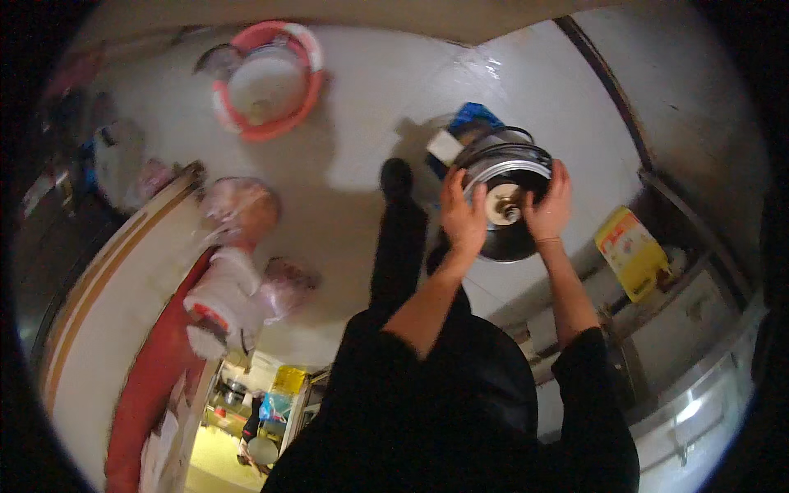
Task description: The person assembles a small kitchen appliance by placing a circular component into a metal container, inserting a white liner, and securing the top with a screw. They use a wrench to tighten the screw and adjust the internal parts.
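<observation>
Both my hands grip a stack of round metal cookware (pixel 501 168) with silver rims and a dark interior. My left hand (pixel 464 215) wraps its left side with curled fingers. On the right side, my right hand (pixel 550 207) is closed with its fingers over the rim. Between them shows a pale disc (pixel 496 197) with a small shiny metal piece (pixel 511 211) on it; its kind is too blurred to tell. Just beyond the stack, partly hidden by it, are a blue item (pixel 477 113) and a white block (pixel 445 146).
A pink-rimmed basin (pixel 307 97) holding a pale round thing stands at the far left. Plastic bags (pixel 289 287) and white cloth-like items (pixel 226 283) lie along a red strip (pixel 148 394). At right, a yellow package (pixel 631 251) leans by wooden framing.
</observation>
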{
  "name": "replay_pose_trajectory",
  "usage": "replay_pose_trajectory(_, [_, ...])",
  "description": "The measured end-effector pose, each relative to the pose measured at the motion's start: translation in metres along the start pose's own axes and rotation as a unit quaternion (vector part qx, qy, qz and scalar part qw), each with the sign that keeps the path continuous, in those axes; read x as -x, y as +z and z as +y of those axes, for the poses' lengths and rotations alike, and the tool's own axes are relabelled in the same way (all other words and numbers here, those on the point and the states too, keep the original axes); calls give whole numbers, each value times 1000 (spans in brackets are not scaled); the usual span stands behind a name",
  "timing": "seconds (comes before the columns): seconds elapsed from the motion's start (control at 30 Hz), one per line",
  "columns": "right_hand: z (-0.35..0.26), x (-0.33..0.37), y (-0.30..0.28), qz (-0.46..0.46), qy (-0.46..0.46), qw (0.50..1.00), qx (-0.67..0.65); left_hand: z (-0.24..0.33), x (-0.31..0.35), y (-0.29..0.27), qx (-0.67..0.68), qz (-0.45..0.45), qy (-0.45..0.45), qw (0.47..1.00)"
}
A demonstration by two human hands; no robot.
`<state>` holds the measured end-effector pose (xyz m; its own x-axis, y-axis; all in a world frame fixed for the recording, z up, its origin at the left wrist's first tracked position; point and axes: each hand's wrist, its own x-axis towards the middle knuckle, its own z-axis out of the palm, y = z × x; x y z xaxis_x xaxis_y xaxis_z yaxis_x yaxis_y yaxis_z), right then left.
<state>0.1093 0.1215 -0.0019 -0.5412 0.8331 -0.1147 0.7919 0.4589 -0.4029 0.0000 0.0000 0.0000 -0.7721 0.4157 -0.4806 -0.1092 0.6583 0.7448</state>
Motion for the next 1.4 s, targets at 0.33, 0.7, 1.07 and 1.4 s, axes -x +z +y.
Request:
replay_pose_trajectory(0.33, [-18, 32, -57, -30, 83, 984, -152, 6, 4, 25, -110, 128, 67, 983])
replay_pose_trajectory(0.7, [-18, 56, 6, -93, 101, 991, -2, -5, 2, 20, -74, 149, 74, 983])
replay_pose_trajectory(1.07, [-9, 66, 19, -85, 60, 988, 110, -8, -2, 22, -63, 109, 66, 990])
replay_pose_trajectory(1.4, [11, 60, 18, -104, 39, 992, 51, -216, -8, -209, -256, -56, 21, 965])
